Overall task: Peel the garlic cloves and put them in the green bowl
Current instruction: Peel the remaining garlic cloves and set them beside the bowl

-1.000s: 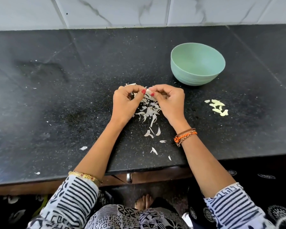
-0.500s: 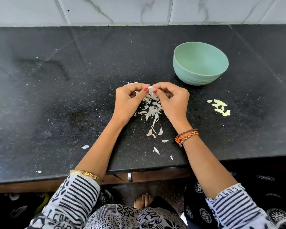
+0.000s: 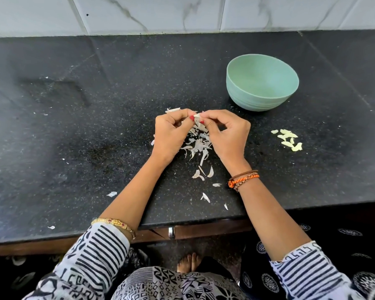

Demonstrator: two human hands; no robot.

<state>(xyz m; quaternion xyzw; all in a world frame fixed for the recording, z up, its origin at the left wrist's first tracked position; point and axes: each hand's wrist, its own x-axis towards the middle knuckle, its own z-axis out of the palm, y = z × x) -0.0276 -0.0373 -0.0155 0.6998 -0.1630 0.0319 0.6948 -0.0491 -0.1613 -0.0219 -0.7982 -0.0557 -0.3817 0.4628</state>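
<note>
Head view: both thumbs and forefingers pinch one small garlic clove (image 3: 197, 116) between the left hand (image 3: 171, 133) and right hand (image 3: 227, 135), raised over the skins (image 3: 198, 146). It could slip into that litter. Wrists bent inward; the green bowl (image 3: 262, 82) stands apart, right.

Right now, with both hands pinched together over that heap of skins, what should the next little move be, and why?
Probably pull the loosened skin away. The left hand and right hand both pinch one garlic clove above the peel pile, and white skin still shows on it. The green bowl looks empty, so dropping comes afterwards.
</note>
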